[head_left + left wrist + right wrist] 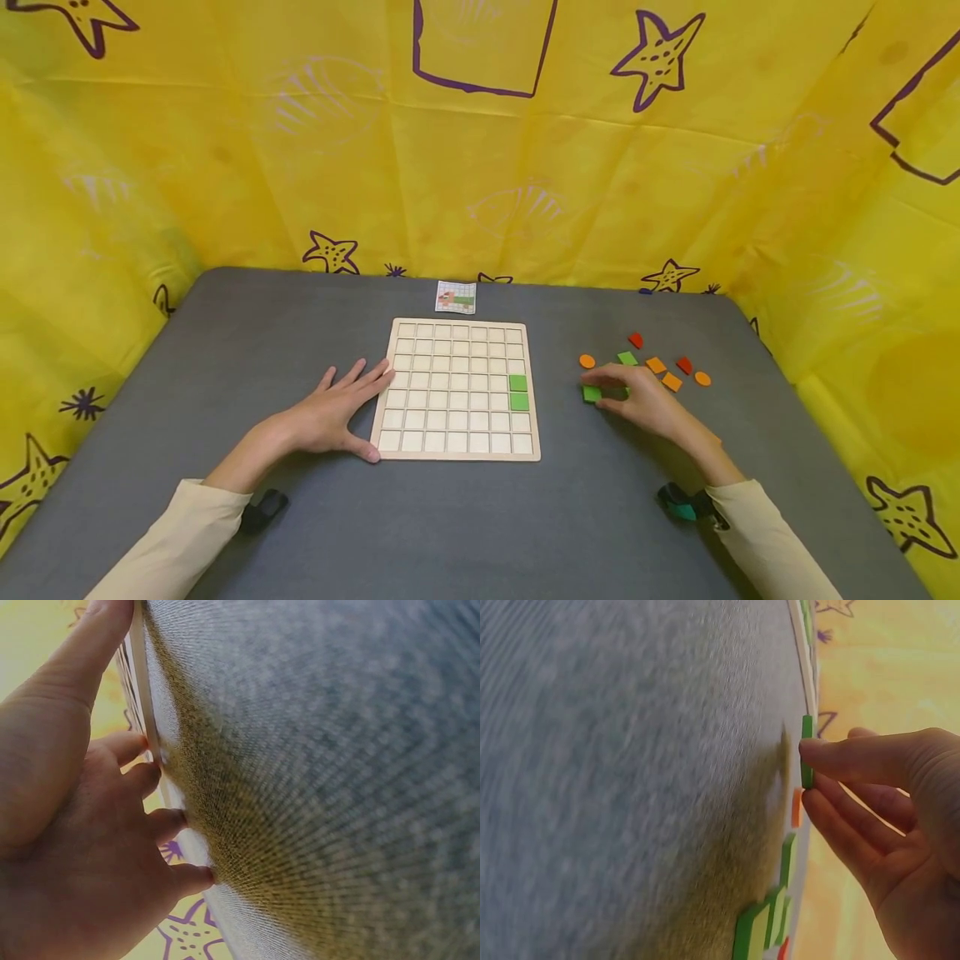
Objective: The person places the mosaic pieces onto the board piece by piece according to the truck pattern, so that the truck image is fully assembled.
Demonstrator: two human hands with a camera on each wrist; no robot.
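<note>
A wooden grid board (457,456) lies on the dark table, with two green square tiles (518,392) in its right-hand column. At the board's left edge my left hand (326,417) rests with fingers spread, fingertips and thumb touching the frame. To the right of the board, my right hand (643,402) pinches a green square tile (807,752) between thumb and fingers. Around it lie loose tiles: orange squares (672,382), orange circles (587,361), red quarter-round pieces (636,340) and more green ones (627,358), some partly hidden by the hand.
A small picture card (456,297) with a coloured grid pattern lies just behind the board. Yellow cloth (480,167) with starfish and fish drawings hangs along the table's back and sides. Dark bands (264,510) sit at both wrists.
</note>
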